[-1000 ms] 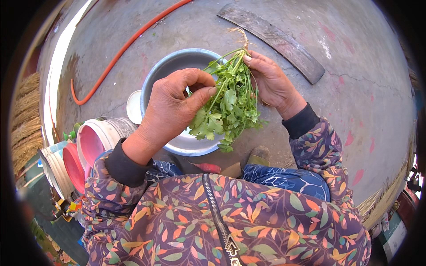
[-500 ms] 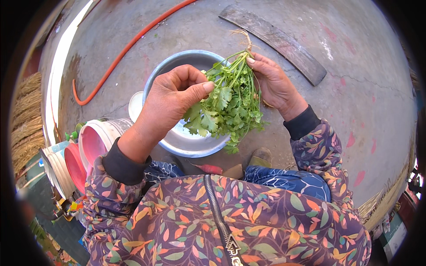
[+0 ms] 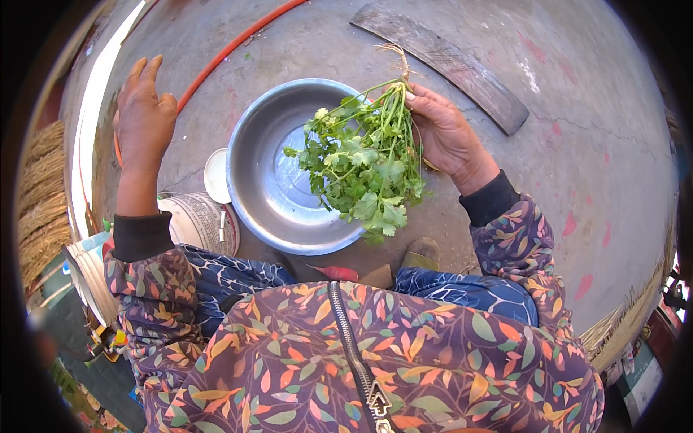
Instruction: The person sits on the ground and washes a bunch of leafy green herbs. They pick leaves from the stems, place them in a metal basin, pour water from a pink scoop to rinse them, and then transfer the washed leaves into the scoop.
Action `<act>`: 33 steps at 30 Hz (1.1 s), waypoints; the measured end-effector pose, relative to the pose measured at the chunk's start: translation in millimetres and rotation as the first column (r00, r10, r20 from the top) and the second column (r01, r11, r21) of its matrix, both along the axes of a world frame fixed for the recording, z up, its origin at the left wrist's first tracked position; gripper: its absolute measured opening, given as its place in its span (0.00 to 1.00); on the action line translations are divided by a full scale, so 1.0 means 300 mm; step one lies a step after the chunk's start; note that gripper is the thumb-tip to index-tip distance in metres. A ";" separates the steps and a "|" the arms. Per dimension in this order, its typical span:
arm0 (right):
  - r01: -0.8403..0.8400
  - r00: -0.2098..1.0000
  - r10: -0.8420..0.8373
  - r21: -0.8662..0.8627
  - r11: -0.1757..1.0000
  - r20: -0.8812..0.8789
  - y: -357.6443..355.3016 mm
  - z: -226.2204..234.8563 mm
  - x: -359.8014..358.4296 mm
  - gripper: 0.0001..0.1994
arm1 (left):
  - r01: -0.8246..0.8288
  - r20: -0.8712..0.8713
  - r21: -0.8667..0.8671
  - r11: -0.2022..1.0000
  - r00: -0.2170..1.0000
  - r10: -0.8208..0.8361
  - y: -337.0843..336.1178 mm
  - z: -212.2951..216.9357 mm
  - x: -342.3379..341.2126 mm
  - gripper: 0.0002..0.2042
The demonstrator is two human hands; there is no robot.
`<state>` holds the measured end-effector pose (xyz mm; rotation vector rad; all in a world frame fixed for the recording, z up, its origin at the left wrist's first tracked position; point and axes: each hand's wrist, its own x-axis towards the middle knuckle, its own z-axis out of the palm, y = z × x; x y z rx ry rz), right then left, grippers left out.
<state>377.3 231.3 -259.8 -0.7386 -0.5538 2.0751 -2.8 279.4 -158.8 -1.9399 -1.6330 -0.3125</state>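
A red radish [image 3: 339,273] lies on the floor [image 3: 577,173] beside the shoe [image 3: 421,255], near the basin's [image 3: 254,173] closest rim. The herbs [image 3: 372,162] are held up across the basin's right rim, leaves nearer, roots farther. The right hand [image 3: 449,135] pinches their stems just below the roots; a slackened grip could let strands slip, and since the bunch overhangs the rim, some might land on the dusty floor. Beyond the left rim, the left hand [image 3: 146,119] is raised, fingers loosely spread, nothing visible in it; lowered carelessly, it could brush the hose [image 3: 242,47].
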 end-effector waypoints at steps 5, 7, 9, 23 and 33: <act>-0.002 1.000 0.002 0.012 1.000 -0.003 0.001 0.015 -0.004 0.11 | 0.022 0.177 -0.369 0.929 0.983 0.046 -0.023 0.021 0.095 0.15; -0.006 1.000 0.006 0.013 1.000 -0.009 -0.001 0.031 -0.010 0.12 | 0.205 0.133 -0.197 0.959 0.975 -0.181 -0.054 0.011 0.175 0.13; -0.015 1.000 0.015 0.024 1.000 0.007 -0.006 0.042 -0.012 0.12 | 0.369 0.337 -0.215 0.904 0.897 -0.286 -0.079 -0.008 0.247 0.11; -0.012 1.000 0.014 0.067 0.998 -0.023 -0.018 0.070 -0.056 0.13 | 0.777 0.762 -0.548 0.311 0.310 0.569 -0.256 -0.053 0.493 0.10; -0.054 0.998 0.053 0.020 0.998 0.044 -0.025 0.066 -0.042 0.11 | 0.879 0.516 -0.417 0.230 0.020 0.856 -0.204 -0.045 0.443 0.08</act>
